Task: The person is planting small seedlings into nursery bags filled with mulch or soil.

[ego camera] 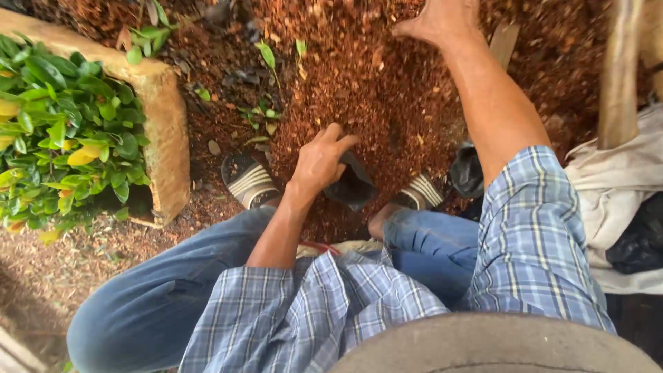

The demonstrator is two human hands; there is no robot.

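Observation:
My left hand (pixel 319 160) grips the rim of a small black plastic bag (pixel 353 185), held open just above the reddish-brown soil pile (pixel 359 76) between my feet. My right hand (pixel 436 21) reaches far forward at the top of the view, fingers pressed into the loose soil; whether it holds any soil I cannot tell. My jeans, plaid shirt sleeves and striped sandals (pixel 248 181) fill the lower part of the view.
A concrete-edged bed (pixel 166 117) of green seedlings (pixel 62 131) stands at the left. More black bags (pixel 468 171) lie by my right foot. A wooden pole (pixel 618 76) and a white sack (pixel 615 186) with a dark bag sit at the right.

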